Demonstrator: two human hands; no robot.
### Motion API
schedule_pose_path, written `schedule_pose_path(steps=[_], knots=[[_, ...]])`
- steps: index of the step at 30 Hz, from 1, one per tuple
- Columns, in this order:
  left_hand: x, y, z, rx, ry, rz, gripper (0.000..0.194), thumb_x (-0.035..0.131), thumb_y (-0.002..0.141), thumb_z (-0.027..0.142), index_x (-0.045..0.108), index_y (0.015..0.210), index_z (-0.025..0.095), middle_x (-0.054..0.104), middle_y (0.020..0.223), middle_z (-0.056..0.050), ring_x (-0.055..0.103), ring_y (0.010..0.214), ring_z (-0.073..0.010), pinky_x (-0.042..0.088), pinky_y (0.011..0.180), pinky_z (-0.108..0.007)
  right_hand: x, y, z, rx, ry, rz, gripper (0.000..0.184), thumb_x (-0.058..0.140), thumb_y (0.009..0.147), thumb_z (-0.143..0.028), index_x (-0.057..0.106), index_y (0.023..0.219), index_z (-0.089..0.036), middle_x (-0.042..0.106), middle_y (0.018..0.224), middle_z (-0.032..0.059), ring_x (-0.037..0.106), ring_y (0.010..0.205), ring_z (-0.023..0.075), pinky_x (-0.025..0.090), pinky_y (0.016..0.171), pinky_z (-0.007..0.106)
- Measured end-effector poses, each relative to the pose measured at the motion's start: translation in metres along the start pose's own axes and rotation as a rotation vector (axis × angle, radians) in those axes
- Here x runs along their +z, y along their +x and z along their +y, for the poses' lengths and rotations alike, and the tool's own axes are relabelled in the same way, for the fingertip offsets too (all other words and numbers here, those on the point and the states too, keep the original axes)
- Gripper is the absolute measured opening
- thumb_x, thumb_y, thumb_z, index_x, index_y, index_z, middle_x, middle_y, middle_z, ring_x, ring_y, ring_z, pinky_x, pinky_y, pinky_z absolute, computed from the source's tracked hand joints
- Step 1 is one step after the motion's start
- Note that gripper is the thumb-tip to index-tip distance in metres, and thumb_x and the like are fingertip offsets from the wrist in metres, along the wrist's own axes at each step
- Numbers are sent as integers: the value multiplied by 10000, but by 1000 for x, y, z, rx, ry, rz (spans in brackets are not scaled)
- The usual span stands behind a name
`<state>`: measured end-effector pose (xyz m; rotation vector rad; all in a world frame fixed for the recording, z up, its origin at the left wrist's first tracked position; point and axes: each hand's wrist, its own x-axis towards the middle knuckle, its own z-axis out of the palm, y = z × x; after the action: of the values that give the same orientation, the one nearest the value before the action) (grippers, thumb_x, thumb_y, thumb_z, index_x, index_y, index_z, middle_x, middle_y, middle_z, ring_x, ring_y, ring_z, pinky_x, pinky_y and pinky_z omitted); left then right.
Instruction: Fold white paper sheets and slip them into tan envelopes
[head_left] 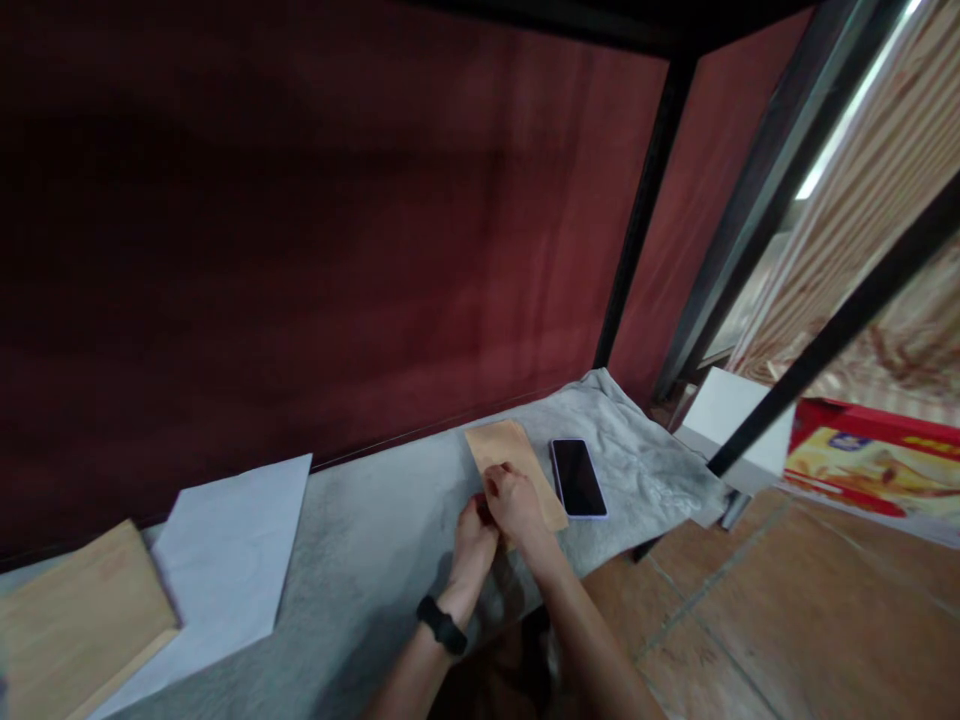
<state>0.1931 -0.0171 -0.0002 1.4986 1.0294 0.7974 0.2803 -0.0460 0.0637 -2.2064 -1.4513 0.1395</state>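
A folded piece of brown paper (534,462) lies on the grey cloth, in front of me. At its left edge my left hand (474,538) is closed, with the fingertips partly hidden behind the other hand. My right hand (514,502) rests over the paper, its fingers curled in a pinch close to the left hand. Both hands touch the paper's near left part, and the exact grip is hard to see. A black band (442,625) circles my left wrist. Just right of the paper lies a dark-screened phone (579,478).
White paper sheets (232,560) and a larger brown envelope (90,625) lie at the left on the cloth-covered surface (360,540). A dark red wall (337,250) stands behind. On the right are a black post (645,210), a white box (731,415) and a red-yellow carton (877,465).
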Motion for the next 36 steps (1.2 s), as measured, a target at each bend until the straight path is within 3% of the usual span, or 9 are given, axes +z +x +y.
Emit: schedule_pose_path(steps=[3, 7, 10, 12, 16, 22, 27, 32, 36], knots=[[-29, -11, 1, 39, 120, 89, 343, 646, 788, 195, 682, 1127, 164, 750, 1029, -102, 715, 956, -246, 557, 928, -414, 7, 0, 1, -24, -3, -11, 233, 508, 975, -169, 734, 1015, -207, 759, 1000, 90, 726, 861, 206, 503, 784, 288], [-104, -25, 5, 198, 681, 325, 506, 589, 884, 278, 571, 1376, 157, 593, 1421, -189, 550, 1327, -323, 445, 1105, -512, 19, 0, 1, -99, 10, -34, 281, 480, 965, -129, 739, 1045, -203, 766, 1016, 95, 727, 930, 203, 511, 839, 279], [-169, -33, 9, 60, 1094, 485, 633, 525, 942, 333, 416, 1512, 82, 354, 1609, -265, 280, 1515, -406, 292, 1170, -639, 29, 1, -3, -157, 23, -56, 298, 488, 956, -124, 741, 1099, -189, 769, 1031, 95, 731, 951, 205, 519, 848, 271], [-206, -38, 8, -92, 1246, 562, 647, 460, 977, 354, 367, 1533, 38, 317, 1615, -298, 227, 1527, -438, 293, 1137, -691, 36, 1, -9, -194, 25, -79, 297, 509, 947, -122, 743, 1117, -191, 770, 1032, 85, 737, 945, 204, 523, 835, 265], [-251, -47, -3, -271, 1374, 546, 573, 411, 1008, 370, 485, 1430, -9, 468, 1489, -336, 432, 1405, -438, 454, 1022, -601, 49, -4, -28, -258, 16, -115, 289, 525, 951, -125, 750, 1102, -227, 768, 1078, 67, 737, 961, 190, 517, 840, 251], [-269, -60, -6, -249, 1429, 389, 384, 340, 997, 122, 639, 1224, 38, 654, 1230, -248, 653, 1123, -309, 530, 866, -378, 67, -15, -60, -323, -45, -201, 312, 485, 987, -143, 721, 1169, -234, 762, 1131, 70, 739, 976, 191, 513, 864, 259], [-279, -68, 8, -276, 1384, 376, 385, 316, 999, 81, 682, 1118, 63, 711, 930, -175, 716, 952, -278, 533, 827, -363, 76, -21, -73, -360, -43, -276, 324, 460, 998, -168, 714, 1188, -237, 750, 1180, 68, 737, 994, 197, 515, 867, 265], [-260, -78, 16, -157, 1347, 332, 363, 362, 987, 64, 680, 1151, 125, 723, 989, -132, 711, 988, -245, 540, 806, -322, 83, -21, -70, -320, 34, -218, 349, 419, 1012, -182, 722, 1184, -212, 768, 1138, 87, 730, 1039, 207, 496, 926, 266], [-245, -72, 19, -161, 1343, 325, 398, 384, 926, -21, 665, 1168, 123, 714, 1011, -133, 709, 996, -239, 543, 777, -304, 84, -21, -68, -302, 45, -161, 354, 417, 1005, -167, 735, 1158, -199, 773, 1125, 94, 734, 1024, 215, 483, 943, 288]])
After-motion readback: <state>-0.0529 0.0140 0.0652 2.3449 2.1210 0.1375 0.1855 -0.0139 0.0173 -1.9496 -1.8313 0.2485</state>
